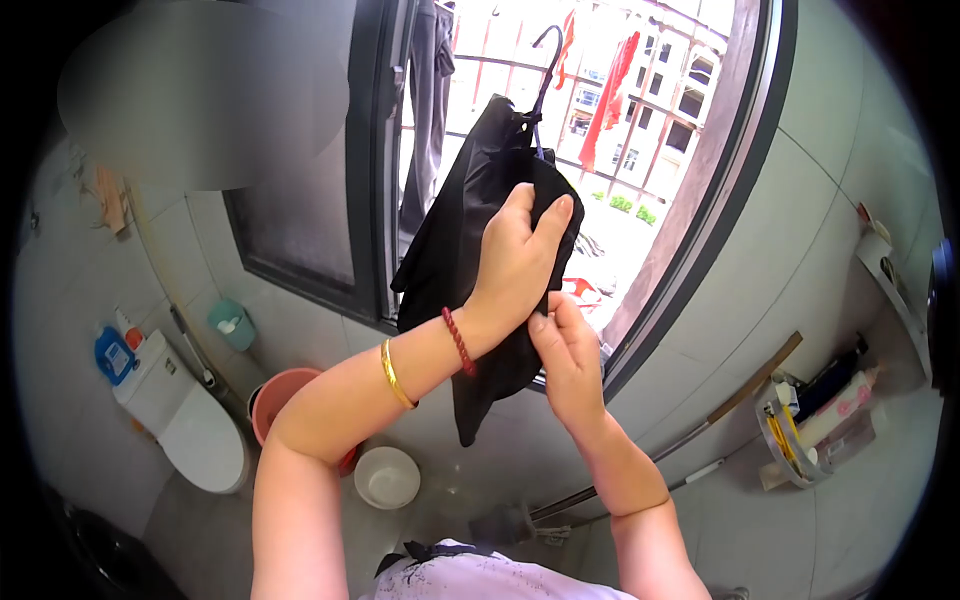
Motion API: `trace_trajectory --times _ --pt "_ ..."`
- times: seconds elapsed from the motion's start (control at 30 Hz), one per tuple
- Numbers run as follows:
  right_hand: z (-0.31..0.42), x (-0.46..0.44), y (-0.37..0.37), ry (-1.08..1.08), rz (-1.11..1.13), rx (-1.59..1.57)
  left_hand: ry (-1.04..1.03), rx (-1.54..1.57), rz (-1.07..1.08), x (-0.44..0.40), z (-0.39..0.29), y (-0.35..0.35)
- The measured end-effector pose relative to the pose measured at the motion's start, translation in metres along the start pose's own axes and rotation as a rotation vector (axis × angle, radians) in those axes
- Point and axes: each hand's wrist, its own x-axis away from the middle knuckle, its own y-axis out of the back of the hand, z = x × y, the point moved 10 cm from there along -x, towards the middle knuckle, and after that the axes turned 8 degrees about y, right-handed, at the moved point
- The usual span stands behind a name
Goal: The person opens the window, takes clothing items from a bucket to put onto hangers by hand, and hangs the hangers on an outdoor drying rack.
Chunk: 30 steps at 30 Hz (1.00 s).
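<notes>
A black garment (440, 240) hangs from a dark hanger (545, 85) in front of the open window; its exact kind is not clear. My left hand (515, 255), at the end of the arm with a gold bangle and a red bracelet, grips the upper part of the cloth, thumb and fingers closed on it. Lower down and to the right, my right hand (570, 350) pinches the garment's edge between thumb and fingers. The hanger's hook points up and touches nothing I can make out. Folds of the cloth hide part of the hanger.
The window frame (690, 200) surrounds a barred opening, with grey trousers (428, 110) and red cloth (610, 100) hanging beyond. A toilet (200, 430), a pink bucket (285, 395) and a white basin (387, 478) stand at left. A corner shelf (795, 450) and long handles line the right wall.
</notes>
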Motion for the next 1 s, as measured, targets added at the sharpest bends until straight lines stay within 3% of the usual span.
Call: trace_trajectory --times 0.07,0.1,0.13,0.23,0.27,0.37,0.47,0.63,0.93,1.0 --pt "-0.012 -0.013 0.011 0.043 -0.194 -0.315 -0.001 -0.057 0.053 -0.021 0.002 -0.013" --pt "-0.014 -0.019 0.021 0.086 -0.269 -0.27 0.009 0.063 0.095 -0.032 0.004 -0.025" --pt "-0.013 -0.023 0.032 0.092 -0.385 -0.241 0.044 -0.09 0.169 -0.039 0.009 -0.036" --pt "0.005 -0.042 0.066 0.278 -0.634 -0.078 0.13 0.074 0.381 -0.064 0.019 -0.065" --pt "0.01 -0.053 0.065 0.324 -0.587 -0.245 0.243 0.172 0.464 -0.065 0.028 -0.072" --pt "0.011 -0.079 0.087 0.384 -0.659 -0.229 -0.02 -0.113 0.494 -0.072 0.009 -0.051" --pt "0.018 -0.104 0.109 0.441 -0.724 -0.057 -0.145 -0.213 0.508 -0.069 -0.014 -0.002" --pt "0.015 -0.155 0.148 0.508 -0.79 0.259 -0.569 -0.668 0.336 -0.081 0.001 0.077" --pt "0.002 -0.253 0.231 0.526 -0.868 0.374 -0.694 -1.086 0.222 -0.107 0.097 0.158" --pt "-0.006 -0.278 0.25 0.545 -0.793 0.397 -0.674 -1.12 0.266 -0.108 0.108 0.158"
